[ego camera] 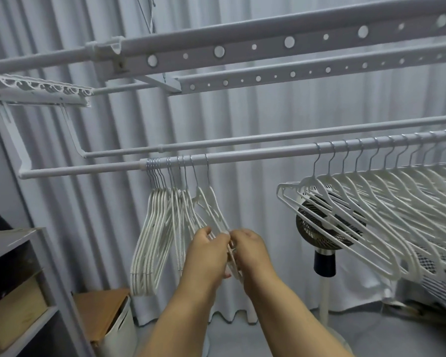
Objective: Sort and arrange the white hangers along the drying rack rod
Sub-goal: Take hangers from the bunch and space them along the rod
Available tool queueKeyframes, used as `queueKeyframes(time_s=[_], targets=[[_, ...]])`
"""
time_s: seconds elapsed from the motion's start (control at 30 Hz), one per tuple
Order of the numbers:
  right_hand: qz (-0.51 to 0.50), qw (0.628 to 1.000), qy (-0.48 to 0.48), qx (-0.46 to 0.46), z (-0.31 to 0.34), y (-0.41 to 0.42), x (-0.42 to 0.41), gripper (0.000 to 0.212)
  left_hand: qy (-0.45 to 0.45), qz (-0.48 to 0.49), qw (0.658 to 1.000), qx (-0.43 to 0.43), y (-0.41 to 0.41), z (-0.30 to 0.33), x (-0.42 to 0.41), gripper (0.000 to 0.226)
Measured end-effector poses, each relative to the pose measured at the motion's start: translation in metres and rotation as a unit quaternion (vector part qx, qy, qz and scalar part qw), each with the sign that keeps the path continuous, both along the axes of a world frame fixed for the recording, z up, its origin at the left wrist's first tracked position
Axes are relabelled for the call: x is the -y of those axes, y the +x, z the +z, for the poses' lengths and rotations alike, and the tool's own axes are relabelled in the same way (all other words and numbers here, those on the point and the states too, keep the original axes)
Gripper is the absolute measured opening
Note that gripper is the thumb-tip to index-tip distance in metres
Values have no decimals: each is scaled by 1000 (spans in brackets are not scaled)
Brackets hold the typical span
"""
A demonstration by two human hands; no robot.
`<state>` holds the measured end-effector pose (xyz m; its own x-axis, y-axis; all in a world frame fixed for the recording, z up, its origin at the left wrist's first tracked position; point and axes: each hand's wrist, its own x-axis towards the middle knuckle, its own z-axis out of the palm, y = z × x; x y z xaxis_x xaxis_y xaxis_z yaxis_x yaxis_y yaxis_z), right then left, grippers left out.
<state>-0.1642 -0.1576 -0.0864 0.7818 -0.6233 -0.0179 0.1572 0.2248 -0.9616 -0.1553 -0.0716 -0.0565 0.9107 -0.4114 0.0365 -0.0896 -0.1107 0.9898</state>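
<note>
We can read no writing or brand mark anywhere. Low on the left stands a white bin [119,328] with a flat brown cardboard piece [98,313] leaning in it; beside it a grey shelf unit [23,243] holds brown boxes [13,313]. Our left hand [206,253] and right hand [250,249] meet side by side, each with fingers curled and pinching the lower ends of the loose hangers [211,210] at the right edge of a packed bunch of white hangers [152,240]. That bunch hangs by metal hooks from the front rod [242,155] of the drying rack. Well apart to the right, a long row of spaced hangers [371,202] hangs from the same rod, in front of a standing fan [325,235]. Grey curtains [242,112] fill the background
</note>
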Motion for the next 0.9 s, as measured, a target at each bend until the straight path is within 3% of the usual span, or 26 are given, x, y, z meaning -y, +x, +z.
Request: queueKeyframes(time_s=[0.3,0.63,0.73,0.9], targets=[[-46,999,-23,1,2,-20,31,7,12,23,998,65,-10,-4,30,46],[-87,995,-35,19,4,-51,64,21,4,-7,997,73,-28,-8,66,40],[-100,994,-34,17,2,-59,73,23,5,-13,998,67,-35,-9,75,25],[-116,993,-23,17,0,-74,86,24,4,-30,996,88,-43,-12,91,48]])
